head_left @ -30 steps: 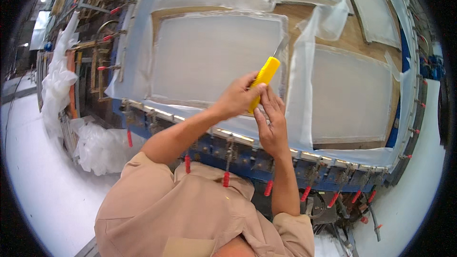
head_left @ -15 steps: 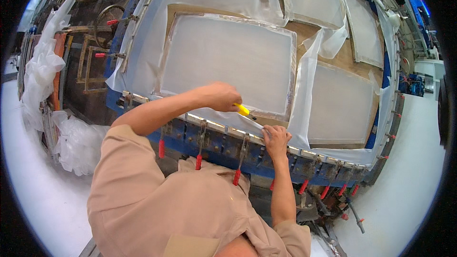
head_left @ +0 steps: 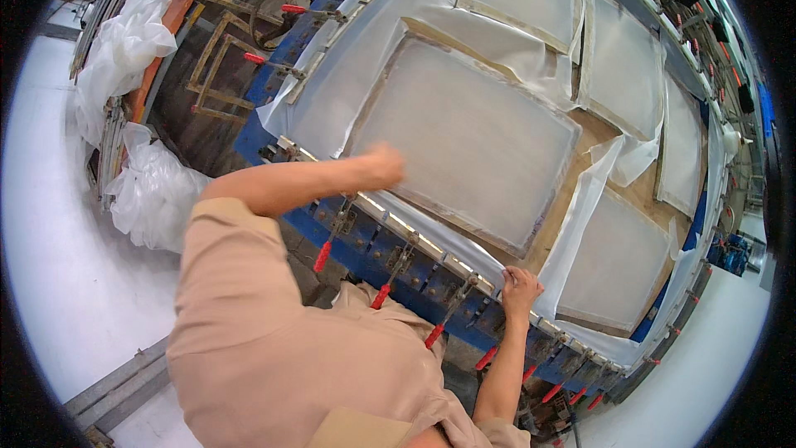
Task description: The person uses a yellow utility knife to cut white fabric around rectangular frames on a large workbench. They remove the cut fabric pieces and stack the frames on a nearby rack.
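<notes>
Far left of the large framed screen (head_left: 464, 141), clear plastic sheeting (head_left: 149, 187) sits bunched beside the white floor (head_left: 58, 224). Slim wooden frames (head_left: 211, 70) lie between that heap and the table end, where red-handled clamps (head_left: 294, 9) stick outward.

Just off the screen's near left corner I have the left hand (head_left: 381, 164), blurred, fingers apparently curled. From my feed I cannot tell whether they close on anything. Its forearm rises from a tan shirt (head_left: 240, 307), below the screen.

Along the screen's near side runs a narrow strip of white fabric (head_left: 448, 236), with a blue beam (head_left: 365, 257) and a row of lever clamps (head_left: 381, 296) below it. At the strip's right end, near the screen's lower right corner, I see the right hand (head_left: 521, 286), thumb and fingertips drawn together, pinching the fabric.

Right of the screen, a loose white flap (head_left: 576, 224) stands creased over bare brown board (head_left: 590, 129). Past it lies a smaller framed screen (head_left: 613, 265); three more framed panels (head_left: 622, 66) spread above and to the upper right.
</notes>
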A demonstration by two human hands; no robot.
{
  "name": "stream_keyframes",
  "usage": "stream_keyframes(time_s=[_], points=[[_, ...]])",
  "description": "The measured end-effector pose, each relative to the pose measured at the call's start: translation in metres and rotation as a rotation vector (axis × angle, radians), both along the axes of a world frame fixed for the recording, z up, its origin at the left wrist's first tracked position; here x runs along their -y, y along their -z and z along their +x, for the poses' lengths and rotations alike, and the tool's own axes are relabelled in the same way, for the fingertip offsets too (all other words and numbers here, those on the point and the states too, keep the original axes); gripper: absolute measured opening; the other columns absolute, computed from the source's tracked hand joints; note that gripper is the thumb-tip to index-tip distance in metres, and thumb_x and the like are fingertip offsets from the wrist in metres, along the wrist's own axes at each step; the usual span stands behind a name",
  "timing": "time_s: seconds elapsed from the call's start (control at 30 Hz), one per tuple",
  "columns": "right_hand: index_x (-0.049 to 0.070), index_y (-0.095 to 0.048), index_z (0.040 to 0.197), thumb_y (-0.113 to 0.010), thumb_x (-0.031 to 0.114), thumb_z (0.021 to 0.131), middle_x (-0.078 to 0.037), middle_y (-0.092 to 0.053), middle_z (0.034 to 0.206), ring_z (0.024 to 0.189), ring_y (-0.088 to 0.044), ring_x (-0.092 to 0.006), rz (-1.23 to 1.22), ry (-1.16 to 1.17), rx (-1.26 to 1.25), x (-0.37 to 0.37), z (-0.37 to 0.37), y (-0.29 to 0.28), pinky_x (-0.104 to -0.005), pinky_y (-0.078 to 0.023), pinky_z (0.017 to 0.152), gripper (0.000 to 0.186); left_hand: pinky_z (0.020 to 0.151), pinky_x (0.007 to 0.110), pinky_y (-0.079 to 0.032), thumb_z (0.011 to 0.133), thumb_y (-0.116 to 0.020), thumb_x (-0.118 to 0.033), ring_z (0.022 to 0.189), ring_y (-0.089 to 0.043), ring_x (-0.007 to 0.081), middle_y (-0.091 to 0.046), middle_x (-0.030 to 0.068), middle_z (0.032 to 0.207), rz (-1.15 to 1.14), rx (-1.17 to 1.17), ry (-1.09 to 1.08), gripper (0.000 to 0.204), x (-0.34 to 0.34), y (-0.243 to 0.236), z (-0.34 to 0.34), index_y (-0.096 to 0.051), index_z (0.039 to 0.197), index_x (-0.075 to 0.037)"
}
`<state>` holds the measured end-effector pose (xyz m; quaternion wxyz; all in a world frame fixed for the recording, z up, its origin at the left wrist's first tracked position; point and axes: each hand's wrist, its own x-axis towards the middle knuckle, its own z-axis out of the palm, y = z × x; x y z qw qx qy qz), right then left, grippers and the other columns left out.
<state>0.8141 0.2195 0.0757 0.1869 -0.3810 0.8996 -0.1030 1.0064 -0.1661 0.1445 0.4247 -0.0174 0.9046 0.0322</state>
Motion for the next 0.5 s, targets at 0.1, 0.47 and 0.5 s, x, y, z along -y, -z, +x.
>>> stream_keyframes(time_s=[0.1, 0.47, 0.5], points=[[0.017, -0.074, 0.094, -0.068, 0.027, 0.086, -0.005, -0.07, 0.092, 0.104, -0.06, -0.0227, -0.039, -0.022, 0.03, -0.002, 0.0, 0.001, -0.0453, -0.03, 0.099, 0.014, 0.074, 0.044, -0.056, 0.084, -0.07, -0.027, 0.086, -0.07, 0.0339, -0.072, 0.015, 0.088, 0.057, 0.009, -0.342, 0.021, 0.05, -0.025, 0.071, -0.075, 0.094, -0.009], [-0.001, -0.065, 0.118, -0.055, 0.035, 0.101, -0.009, -0.072, 0.1, 0.085, -0.067, -0.0165, -0.55, 0.008, 1.141, 0.237, 0.099, -0.022, -0.0318, -0.052, 0.075, 0.042, 0.086, 0.043, -0.049, 0.094, -0.054, -0.015, 0.095, -0.059, 0.0383, -0.056, 0.0237, 0.103, 0.192, -1.01, -1.092, 0.05, -0.009, -0.03, 0.074, -0.044, 0.139, 0.006], [-0.002, -0.066, 0.112, -0.057, 0.033, 0.1, -0.006, -0.069, 0.093, 0.081, -0.062, -0.0128, -0.468, 0.159, 1.222, 0.259, 0.11, -0.028, -0.0291, -0.049, 0.07, 0.038, 0.086, 0.044, -0.049, 0.094, -0.052, -0.011, 0.092, -0.059, 0.0395, -0.055, 0.0231, 0.1, 0.251, -0.987, -1.033, 0.049, -0.025, -0.02, 0.064, -0.043, 0.139, 0.007]])
